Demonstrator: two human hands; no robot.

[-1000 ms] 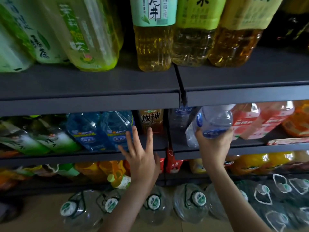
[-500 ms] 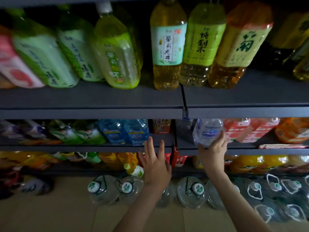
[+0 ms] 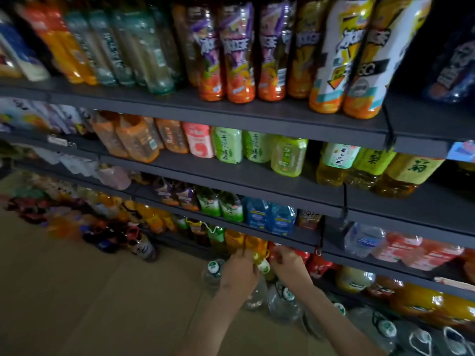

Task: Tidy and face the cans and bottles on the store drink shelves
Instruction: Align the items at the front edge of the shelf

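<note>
Both hands dropped lower: left hand (image 3: 239, 272) and right hand (image 3: 289, 265) curl round a white-capped yellow plastic bottle (image 3: 261, 262).

The right hand (image 3: 288, 263) has let go of the clear water bottle (image 3: 365, 238). The bottle now rests unheld on its shelf (image 3: 336, 253), just beside the pink bottles (image 3: 401, 249). Both hands have dropped from that shelf level to the lowest row of drinks. The left hand (image 3: 240, 268) was spread open before the blue bottles (image 3: 270, 217). It now has bent fingers (image 3: 243, 253) at the left of a tilted orange bottle (image 3: 262, 264), near its cap. The right hand has come in on the bottle's other side. Motion blur hides whether either hand grips it. The view has pulled back and swung left, so higher shelves of bottles now show.
</note>
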